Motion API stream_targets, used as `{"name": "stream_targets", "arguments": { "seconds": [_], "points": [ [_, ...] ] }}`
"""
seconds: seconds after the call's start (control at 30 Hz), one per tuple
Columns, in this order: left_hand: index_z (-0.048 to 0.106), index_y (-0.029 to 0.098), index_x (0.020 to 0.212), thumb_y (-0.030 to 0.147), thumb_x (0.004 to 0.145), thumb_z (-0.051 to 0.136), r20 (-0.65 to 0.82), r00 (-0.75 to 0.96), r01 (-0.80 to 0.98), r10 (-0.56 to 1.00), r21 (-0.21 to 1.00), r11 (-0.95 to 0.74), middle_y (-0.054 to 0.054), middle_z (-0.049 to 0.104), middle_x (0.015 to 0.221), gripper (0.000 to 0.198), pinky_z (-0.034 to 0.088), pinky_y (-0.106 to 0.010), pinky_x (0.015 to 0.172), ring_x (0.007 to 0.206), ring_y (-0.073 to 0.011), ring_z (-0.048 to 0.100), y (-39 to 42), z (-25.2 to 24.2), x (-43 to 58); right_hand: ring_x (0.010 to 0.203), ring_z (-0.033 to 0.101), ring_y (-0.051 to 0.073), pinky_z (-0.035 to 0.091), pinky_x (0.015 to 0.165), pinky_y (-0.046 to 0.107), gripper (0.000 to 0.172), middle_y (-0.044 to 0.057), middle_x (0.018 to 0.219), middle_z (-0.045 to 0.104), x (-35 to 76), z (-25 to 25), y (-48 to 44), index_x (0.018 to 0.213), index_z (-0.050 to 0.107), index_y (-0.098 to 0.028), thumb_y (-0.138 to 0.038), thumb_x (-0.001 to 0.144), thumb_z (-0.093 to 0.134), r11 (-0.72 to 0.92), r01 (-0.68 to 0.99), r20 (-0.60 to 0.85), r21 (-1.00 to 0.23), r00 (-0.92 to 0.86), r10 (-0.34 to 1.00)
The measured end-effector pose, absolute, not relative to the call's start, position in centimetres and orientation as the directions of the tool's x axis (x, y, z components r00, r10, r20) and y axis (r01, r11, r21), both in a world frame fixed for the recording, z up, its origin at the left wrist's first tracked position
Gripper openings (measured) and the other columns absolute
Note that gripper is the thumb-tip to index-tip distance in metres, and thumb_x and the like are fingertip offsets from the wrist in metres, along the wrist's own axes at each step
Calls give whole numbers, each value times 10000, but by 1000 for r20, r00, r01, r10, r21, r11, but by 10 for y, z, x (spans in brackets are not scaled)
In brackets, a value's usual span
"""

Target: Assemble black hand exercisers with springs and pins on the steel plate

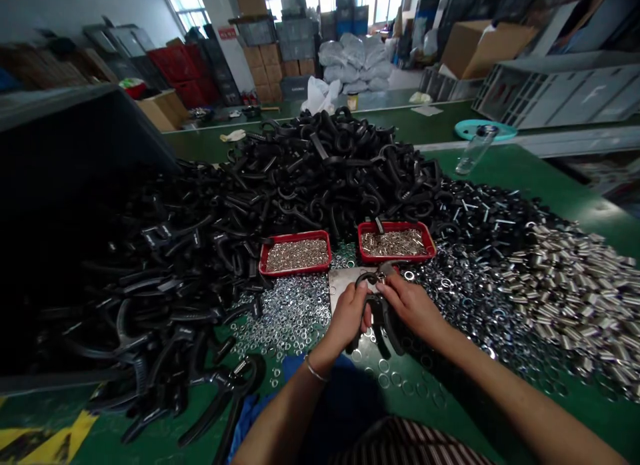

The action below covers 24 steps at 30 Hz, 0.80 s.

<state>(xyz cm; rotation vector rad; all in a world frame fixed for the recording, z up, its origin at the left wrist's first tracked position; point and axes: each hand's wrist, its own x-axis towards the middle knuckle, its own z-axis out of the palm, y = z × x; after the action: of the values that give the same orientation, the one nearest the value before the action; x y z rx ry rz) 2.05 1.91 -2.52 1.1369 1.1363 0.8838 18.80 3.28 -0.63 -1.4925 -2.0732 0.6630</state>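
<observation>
Black plastic heap (150, 278): curved clamp-like parts mound across the green table (505, 172) from 9 to 12 o'clock of the hands, with loose pieces spilling toward the near edge.

Left red tray (295, 234): sits at 11 o'clock, full of small silver fittings, with black parts pressed against its rim.

Zinc-coloured washers (285, 312): a loose spread lies just beside the left hand, at 9 o'clock.

Left hand (349, 316): closed around the body of the black clamp (380, 312), fingers curled; a thin bracelet (315, 370) circles the wrist.

Black clamp: held between both hands at the centre, its long axis running from 12 o'clock to 6 o'clock, with a curved head and small metal part at the far end and two legs hanging toward the person.

Right hand (411, 305): nearer the clamp's head, fingers pinched shut on it, thumb side uppermost.

Steel plate (345, 282): lies flat just behind the hands, at 11 o'clock.

Right red tray (395, 224): stands at 12 o'clock, holding short silver pins.

Silver sleeves (565, 305): a wide heap lies at 3 o'clock, beyond more washers.

Glass bottle (475, 148): tilted at 1 o'clock on the far side, its top over a teal disc (485, 130).
</observation>
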Motion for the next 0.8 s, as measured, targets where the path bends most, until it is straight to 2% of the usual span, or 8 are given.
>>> {"name": "stream_targets", "arguments": {
  "seconds": [0.17,0.37,0.47,0.57,0.67,0.8],
  "points": [
    [473,183,985,645,966,311,-203,263,83,943,979,187,96,429,405,489,273,-186,330,306,-104,411,16,-23,23,672,584,184,413,654,285,271,22,755,589,185,-5,31,848,497,-223,-416,1015,405,312,707,130,-635,-300,945],
    [453,200,1012,601,986,302,-134,147,129,980,985,115,68,492,499,429,323,-210,375,379,-122,475,10,-19,27,687,567,171,413,658,278,290,15,757,584,181,1,24,867,526,-215,-418,1021,387,249,638,141,-729,-216,966],
    [461,193,1050,551,1007,270,-82,146,281,986,959,39,42,516,531,409,382,-247,465,472,-159,552,10,-14,23,714,563,171,428,680,280,317,17,775,592,182,9,25,862,539,-215,-447,1018,389,253,605,119,-755,-253,960],
    [469,174,1120,521,1013,258,-36,180,475,983,878,-55,-29,612,651,420,428,-294,575,619,-213,635,10,-6,17,788,589,178,466,750,294,323,32,854,635,188,16,25,919,576,-210,-462,1011,396,249,541,79,-803,-318,945],
    [503,170,1122,592,965,366,-16,292,571,956,805,-161,-99,676,785,471,439,-312,630,728,-261,673,6,1,14,840,619,185,504,778,307,344,46,933,668,200,17,18,996,618,-214,-484,1000,405,186,469,-15,-864,-393,919],
    [554,167,1043,681,835,554,-15,368,586,930,780,-219,-133,683,786,554,435,-307,617,723,-293,676,-5,0,10,717,617,182,509,662,297,369,32,786,650,212,7,1,951,638,-216,-518,984,429,107,518,-147,-848,-426,893]
  ]
}}
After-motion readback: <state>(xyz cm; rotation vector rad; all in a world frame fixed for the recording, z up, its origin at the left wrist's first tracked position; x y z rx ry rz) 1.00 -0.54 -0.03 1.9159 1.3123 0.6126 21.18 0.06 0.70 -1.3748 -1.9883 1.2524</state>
